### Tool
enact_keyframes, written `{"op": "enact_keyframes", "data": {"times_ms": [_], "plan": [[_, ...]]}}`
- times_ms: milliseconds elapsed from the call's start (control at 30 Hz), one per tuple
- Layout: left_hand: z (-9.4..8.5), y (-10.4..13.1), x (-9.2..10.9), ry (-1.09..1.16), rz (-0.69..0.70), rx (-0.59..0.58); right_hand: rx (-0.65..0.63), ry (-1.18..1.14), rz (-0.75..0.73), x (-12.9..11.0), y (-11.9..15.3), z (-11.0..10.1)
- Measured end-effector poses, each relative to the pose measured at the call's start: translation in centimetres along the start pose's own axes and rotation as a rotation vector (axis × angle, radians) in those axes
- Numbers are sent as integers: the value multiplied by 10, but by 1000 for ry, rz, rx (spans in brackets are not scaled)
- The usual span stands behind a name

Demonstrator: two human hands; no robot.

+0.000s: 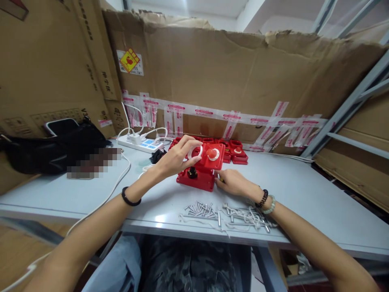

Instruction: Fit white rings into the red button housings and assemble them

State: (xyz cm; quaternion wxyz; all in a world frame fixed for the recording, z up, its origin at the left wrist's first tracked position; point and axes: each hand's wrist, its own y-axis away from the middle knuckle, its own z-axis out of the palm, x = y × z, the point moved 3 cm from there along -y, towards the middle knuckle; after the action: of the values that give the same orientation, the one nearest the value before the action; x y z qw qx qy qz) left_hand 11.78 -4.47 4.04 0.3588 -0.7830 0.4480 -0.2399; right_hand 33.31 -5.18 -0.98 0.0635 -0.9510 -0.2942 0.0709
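My left hand (179, 156) grips a red cover plate (214, 161) by its left end, at a white ring (196, 152); a round red knob in a white collar (212, 153) sits on the plate. Below the tilted cover stands a red base box (199, 180) with a dark part (192, 173) in it. My right hand (232, 181) is at the box's right side, its fingers bent; what they hold, if anything, is hidden. Loose screws (201, 209) lie in front of the box.
More red housings (238, 152) stand behind my hands. Bolts with white strings (247, 215) lie near the front edge. A white power strip (141, 142) with cables and a black bag (73, 142) are at the left. Cardboard (206, 73) walls the back.
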Motion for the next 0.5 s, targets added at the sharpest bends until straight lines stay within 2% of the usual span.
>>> {"op": "enact_keyframes", "data": {"times_ms": [233, 300, 367, 433, 500], "plan": [[3, 3, 0, 33, -25, -44, -120, -181, -24, 5, 8, -8], [6, 3, 2, 45, -4, -42, -106, -291, -37, 8, 7, -14], [8, 3, 7, 46, 45, -23, -20, -477, -27, 9, 4, -22], [11, 3, 13, 39, 121, 11, 69, -767, 20, 7, 1, -29], [14, 2, 21, 26, 213, 46, 55, -1100, 83, 1, -1, -31]]}}
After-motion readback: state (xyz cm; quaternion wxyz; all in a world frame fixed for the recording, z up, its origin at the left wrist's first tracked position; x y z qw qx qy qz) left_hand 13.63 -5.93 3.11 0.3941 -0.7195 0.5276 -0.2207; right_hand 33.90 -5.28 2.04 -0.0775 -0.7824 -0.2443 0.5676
